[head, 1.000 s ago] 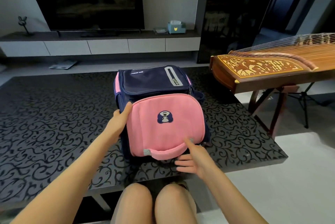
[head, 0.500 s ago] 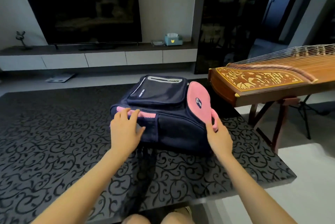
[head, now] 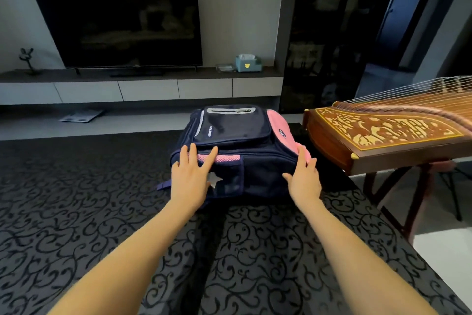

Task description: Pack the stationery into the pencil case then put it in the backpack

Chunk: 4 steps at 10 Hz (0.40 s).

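A navy and pink backpack (head: 245,146) lies on the black patterned table (head: 76,212), its pink top flap turned to the right and its zips closed. My left hand (head: 190,178) rests flat on the near side pocket, fingers spread over the pink mesh trim. My right hand (head: 304,176) presses against the pink flap and handle at the right corner, fingers apart. No pencil case or stationery shows anywhere.
A wooden zither (head: 388,133) on a stand sits close to the right of the backpack. Beyond the table are a TV (head: 115,18), a low console with a tissue box (head: 248,62), and a scale (head: 81,116) on the floor.
The backpack has been turned from facing me to lying side-on and pushed further away across the table. Both hands moved forward with it and now lie flat against it.
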Tool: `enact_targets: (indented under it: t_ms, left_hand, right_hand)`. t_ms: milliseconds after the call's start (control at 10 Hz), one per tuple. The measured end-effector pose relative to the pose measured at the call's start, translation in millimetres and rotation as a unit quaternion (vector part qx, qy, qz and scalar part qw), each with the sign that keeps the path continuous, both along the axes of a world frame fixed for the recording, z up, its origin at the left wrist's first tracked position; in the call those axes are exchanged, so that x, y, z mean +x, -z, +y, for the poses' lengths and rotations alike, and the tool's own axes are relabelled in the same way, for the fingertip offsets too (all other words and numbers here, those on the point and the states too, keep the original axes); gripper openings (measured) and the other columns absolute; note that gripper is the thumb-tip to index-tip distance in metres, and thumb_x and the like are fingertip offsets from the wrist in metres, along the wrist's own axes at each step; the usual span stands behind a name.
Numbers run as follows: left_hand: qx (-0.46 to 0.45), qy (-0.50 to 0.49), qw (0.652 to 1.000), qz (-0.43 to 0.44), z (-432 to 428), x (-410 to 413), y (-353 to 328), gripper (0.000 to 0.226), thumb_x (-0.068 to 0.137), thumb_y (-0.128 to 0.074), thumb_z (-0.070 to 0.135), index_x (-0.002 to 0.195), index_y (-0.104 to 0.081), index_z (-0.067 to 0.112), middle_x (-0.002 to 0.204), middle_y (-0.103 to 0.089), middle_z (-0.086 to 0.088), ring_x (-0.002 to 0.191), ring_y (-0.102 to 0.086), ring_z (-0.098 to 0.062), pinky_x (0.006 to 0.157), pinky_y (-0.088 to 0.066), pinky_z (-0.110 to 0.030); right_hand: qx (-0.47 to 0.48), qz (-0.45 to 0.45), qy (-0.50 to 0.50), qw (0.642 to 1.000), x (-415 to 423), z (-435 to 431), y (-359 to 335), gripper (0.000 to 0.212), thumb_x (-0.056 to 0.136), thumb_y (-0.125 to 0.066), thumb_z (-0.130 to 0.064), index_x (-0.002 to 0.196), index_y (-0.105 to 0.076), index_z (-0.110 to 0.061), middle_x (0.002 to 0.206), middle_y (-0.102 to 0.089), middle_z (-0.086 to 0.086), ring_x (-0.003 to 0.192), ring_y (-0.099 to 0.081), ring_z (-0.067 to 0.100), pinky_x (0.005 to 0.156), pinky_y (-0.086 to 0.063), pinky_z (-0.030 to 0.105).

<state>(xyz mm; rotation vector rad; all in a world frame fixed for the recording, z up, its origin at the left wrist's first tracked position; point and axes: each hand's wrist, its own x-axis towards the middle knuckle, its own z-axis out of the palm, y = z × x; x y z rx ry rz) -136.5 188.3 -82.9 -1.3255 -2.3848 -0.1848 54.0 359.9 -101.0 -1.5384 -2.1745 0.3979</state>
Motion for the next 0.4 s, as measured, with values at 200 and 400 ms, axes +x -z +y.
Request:
enact_targets:
  t_ms: [200, 400]
  left_hand:
    - [-0.019, -0.01, 1.0, -0.014, 34, -1, -8, 0.084, 0.086, -0.06, 0.026, 0.147, -0.003, 0.035, 0.154, -0.012, -0.021, 0.14, -0.014, -0.04, 0.097, -0.039, -0.044]
    - [0.104, 0.037, 0.991, -0.076, -13, 7, -51, 0.063, 0.083, -0.062, 0.03, 0.14, -0.038, 0.023, 0.143, -0.038, -0.02, 0.131, -0.034, -0.038, 0.103, -0.036, -0.046]
  right_hand:
    - [-0.016, -0.029, -0.015, 0.999, -8, 31, -18, 0.075, 0.094, -0.053, -0.017, 0.149, -0.003, -0.02, 0.152, -0.021, 0.022, 0.128, -0.041, 0.043, 0.094, -0.045, 0.048]
    - [0.115, 0.106, -0.068, 0.985, 26, -11, -86, 0.027, 0.092, -0.054, -0.018, 0.115, -0.063, -0.007, 0.111, -0.067, 0.011, 0.101, -0.062, 0.029, 0.082, -0.046, 0.034]
